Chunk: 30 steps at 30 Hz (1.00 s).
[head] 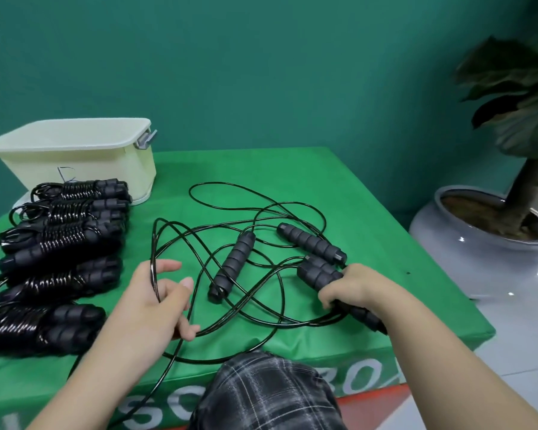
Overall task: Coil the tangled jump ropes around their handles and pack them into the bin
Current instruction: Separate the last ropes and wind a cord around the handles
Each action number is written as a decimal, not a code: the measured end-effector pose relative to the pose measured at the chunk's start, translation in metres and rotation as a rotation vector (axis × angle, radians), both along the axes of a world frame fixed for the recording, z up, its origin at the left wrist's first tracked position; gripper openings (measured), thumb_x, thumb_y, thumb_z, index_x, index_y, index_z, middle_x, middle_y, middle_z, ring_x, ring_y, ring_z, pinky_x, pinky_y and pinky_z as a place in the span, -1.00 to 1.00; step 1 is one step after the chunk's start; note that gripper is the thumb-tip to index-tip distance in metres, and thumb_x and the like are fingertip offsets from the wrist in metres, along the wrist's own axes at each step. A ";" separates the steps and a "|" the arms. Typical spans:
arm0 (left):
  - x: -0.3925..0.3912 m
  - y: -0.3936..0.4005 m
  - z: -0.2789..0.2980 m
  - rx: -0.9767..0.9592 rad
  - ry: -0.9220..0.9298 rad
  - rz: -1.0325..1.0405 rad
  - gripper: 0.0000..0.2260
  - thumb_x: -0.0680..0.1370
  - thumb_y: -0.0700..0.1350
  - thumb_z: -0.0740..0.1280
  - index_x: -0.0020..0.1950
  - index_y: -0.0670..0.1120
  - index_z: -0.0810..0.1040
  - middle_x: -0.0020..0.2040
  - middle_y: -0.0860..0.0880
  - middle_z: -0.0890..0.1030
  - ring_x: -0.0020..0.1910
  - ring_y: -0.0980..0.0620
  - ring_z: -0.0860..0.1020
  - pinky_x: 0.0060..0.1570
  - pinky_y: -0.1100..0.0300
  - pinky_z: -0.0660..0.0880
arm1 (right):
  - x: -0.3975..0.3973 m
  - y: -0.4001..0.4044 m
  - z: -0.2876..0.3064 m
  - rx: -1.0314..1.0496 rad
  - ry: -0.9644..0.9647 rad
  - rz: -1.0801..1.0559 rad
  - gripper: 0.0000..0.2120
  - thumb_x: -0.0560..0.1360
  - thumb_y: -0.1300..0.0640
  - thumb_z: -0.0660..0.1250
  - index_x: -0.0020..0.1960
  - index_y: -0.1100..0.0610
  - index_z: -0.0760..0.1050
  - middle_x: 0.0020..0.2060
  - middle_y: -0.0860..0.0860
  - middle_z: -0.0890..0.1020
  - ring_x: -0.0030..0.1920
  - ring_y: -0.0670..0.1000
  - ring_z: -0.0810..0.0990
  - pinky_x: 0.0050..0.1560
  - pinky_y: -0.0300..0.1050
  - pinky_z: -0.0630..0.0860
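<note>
Black jump-rope cord [230,231] lies tangled across the middle of the green table [370,212]. My left hand [162,302] holds loops of this cord, which run over the palm between thumb and fingers. My right hand [357,290] grips black foam handles [319,271] at the table's right front; how many I cannot tell. Two loose handles lie among the cord, one [233,265] in the middle and one [311,243] farther right. Several coiled ropes [59,240] are stacked in a column on the left. The cream bin [75,162] stands at the back left with its lid on.
A potted plant in a grey glazed pot [479,243] stands on the floor right of the table. A teal wall runs behind. My knee in plaid cloth [271,392] is at the table's front edge. One cord strand hangs over that edge.
</note>
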<state>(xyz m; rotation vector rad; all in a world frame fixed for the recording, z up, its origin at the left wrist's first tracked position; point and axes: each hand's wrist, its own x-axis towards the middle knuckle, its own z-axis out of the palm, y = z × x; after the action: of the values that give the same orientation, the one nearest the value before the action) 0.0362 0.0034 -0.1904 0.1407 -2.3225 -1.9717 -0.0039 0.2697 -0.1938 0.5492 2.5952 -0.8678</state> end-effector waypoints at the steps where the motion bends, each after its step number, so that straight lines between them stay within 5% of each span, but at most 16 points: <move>1: 0.002 0.000 0.000 -0.003 0.004 -0.006 -0.88 0.58 -0.23 0.25 0.04 -0.01 0.41 -0.48 0.00 0.46 -0.59 0.03 0.48 -0.12 -0.10 0.58 | 0.002 -0.001 -0.001 -0.010 0.015 -0.019 -0.70 0.22 0.07 0.47 -0.20 0.20 0.44 -0.35 0.01 0.44 -0.43 -0.03 0.39 -0.56 -0.32 0.22; 4: 0.007 -0.002 0.005 0.015 0.025 -0.001 -0.88 0.58 -0.22 0.24 0.04 -0.01 0.41 -0.48 0.03 0.51 -0.47 0.01 0.60 -0.09 -0.04 0.54 | 0.008 -0.001 -0.014 -0.057 0.128 -0.101 -0.49 0.16 0.02 0.45 0.00 0.26 0.43 0.06 0.11 0.45 -0.31 0.06 0.44 -0.34 -0.24 0.35; 6: 0.011 -0.003 0.010 0.055 0.033 0.018 -0.89 0.59 -0.23 0.23 0.06 -0.03 0.41 -0.44 0.02 0.53 -0.40 0.01 0.64 -0.17 0.05 0.53 | 0.017 0.000 -0.021 0.014 0.251 -0.124 -0.47 0.31 0.04 0.43 0.17 0.27 0.39 0.42 0.04 0.19 -0.05 0.10 0.52 -0.08 -0.15 0.40; 8: 0.016 -0.002 0.015 0.064 0.033 0.025 -0.89 0.59 -0.24 0.21 0.06 -0.04 0.40 -0.37 -0.04 0.52 -0.34 0.01 0.66 -0.21 0.14 0.55 | 0.028 0.000 -0.022 0.043 0.369 -0.150 -0.31 0.37 0.04 0.39 0.39 0.26 0.24 0.52 -0.05 0.00 0.19 0.12 0.50 0.07 -0.08 0.42; 17: 0.030 -0.004 0.025 -0.033 0.038 0.032 -0.86 0.60 -0.21 0.21 0.12 -0.03 0.41 -0.27 -0.08 0.54 -0.35 0.00 0.65 -0.24 0.10 0.48 | 0.045 -0.003 0.007 0.084 0.739 -0.017 -0.16 0.34 0.10 0.40 0.52 0.12 0.08 0.50 -0.27 -0.07 0.30 -0.01 0.39 0.00 -0.12 0.34; 20: 0.037 -0.006 0.028 -0.105 0.053 0.073 -0.62 0.57 -0.15 0.30 0.35 -0.12 0.31 -0.18 -0.04 0.58 -0.18 -0.09 0.64 -0.05 -0.09 0.55 | 0.048 -0.009 0.013 0.118 0.674 0.019 -0.30 0.34 0.07 0.39 0.43 0.10 0.22 0.50 -0.25 -0.16 0.18 0.07 0.51 -0.07 -0.10 0.41; 22: 0.043 -0.009 0.031 -0.144 0.038 0.091 -0.38 0.55 -0.07 0.33 0.52 -0.05 0.09 0.07 0.01 0.58 -0.03 -0.13 0.59 0.15 -0.11 0.48 | 0.054 -0.014 0.017 0.103 0.626 0.026 -0.50 0.34 0.06 0.40 0.23 0.01 0.33 0.52 -0.17 -0.20 0.08 0.12 0.57 -0.07 -0.08 0.44; 24: 0.051 -0.011 0.035 -0.192 0.008 0.100 -0.27 0.56 -0.05 0.30 0.56 0.02 -0.13 0.40 0.03 0.37 0.25 -0.05 0.47 0.31 0.08 0.30 | 0.062 -0.020 0.021 0.042 0.625 0.055 -0.60 0.33 0.08 0.40 0.10 -0.01 0.31 0.51 -0.08 0.01 0.08 0.12 0.56 -0.04 -0.07 0.44; 26: 0.060 -0.012 0.042 -0.316 -0.025 0.149 -0.26 0.55 0.01 0.29 0.55 0.06 -0.14 0.56 -0.02 0.02 0.51 0.00 0.11 0.41 0.06 0.09 | 0.071 -0.029 0.024 -0.098 0.679 0.090 -0.66 0.30 0.13 0.39 0.00 0.01 0.34 0.22 -0.01 0.43 -0.06 0.05 0.55 -0.12 -0.09 0.45; 28: 0.068 -0.011 0.046 -0.420 -0.028 0.191 -0.31 0.54 0.03 0.31 0.55 0.12 -0.04 0.56 0.02 -0.20 0.53 0.04 -0.20 0.46 -0.02 -0.10 | 0.085 -0.041 0.030 -0.269 0.707 0.084 -0.69 0.30 0.17 0.39 -0.04 -0.03 0.35 -0.10 -0.08 0.54 -0.22 -0.01 0.52 -0.26 -0.14 0.41; 30: 0.076 -0.007 0.051 -0.420 0.019 0.169 -0.39 0.55 0.04 0.29 0.53 0.15 0.06 0.56 0.07 -0.22 0.51 0.08 -0.28 0.45 -0.01 -0.17 | 0.099 -0.055 0.034 -0.392 0.712 0.064 -0.64 0.33 0.19 0.40 0.02 -0.05 0.34 -0.13 -0.12 0.54 -0.22 -0.06 0.51 -0.28 -0.18 0.37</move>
<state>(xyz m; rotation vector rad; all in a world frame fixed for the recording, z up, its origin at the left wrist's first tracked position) 0.1125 -0.0035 -0.1398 0.2726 -2.5530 -1.3691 0.0948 0.2151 -0.1599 0.0346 2.8719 -1.7497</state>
